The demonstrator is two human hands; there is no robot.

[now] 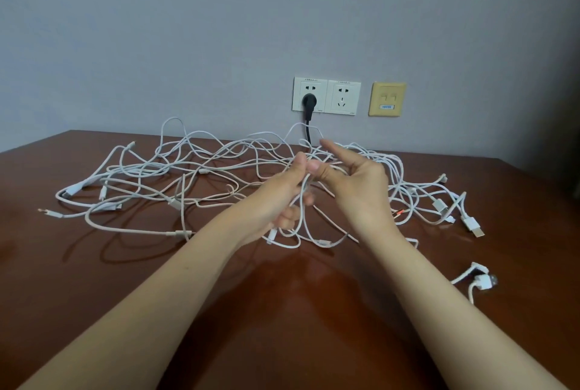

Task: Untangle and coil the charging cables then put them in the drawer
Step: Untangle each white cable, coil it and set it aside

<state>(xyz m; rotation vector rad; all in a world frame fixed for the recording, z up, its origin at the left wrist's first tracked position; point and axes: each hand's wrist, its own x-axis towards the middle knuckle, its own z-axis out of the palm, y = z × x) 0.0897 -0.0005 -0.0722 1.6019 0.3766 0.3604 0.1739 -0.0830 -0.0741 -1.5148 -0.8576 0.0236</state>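
the cables (194, 163) lie as one loose white tangle across the far half of the table (282, 295), w/ plug ends spilling out both sides. no drawer in view. both hands are raised over the middle of the heap. left hand (282, 195) pinches one strand (302, 201) btwn thumb and curled fingers. right hand (361, 182) nips the same strand just beside it w/ thumb and curled fingers, index finger sticking out straight.

step in hand looks like freeing a single cable, so the task is barely begun. prob. best: pick a free end, e.g. the usb plug (472, 225) at right, and feed it back thru each loop. no yanking, since pulling tightens knots. keep clear of the black plug (309, 101) in the wall sockets (342, 96).

writing: tiny print on the sockets and a blue label on the beige plate (388, 99), both too small to read. no brand visible.
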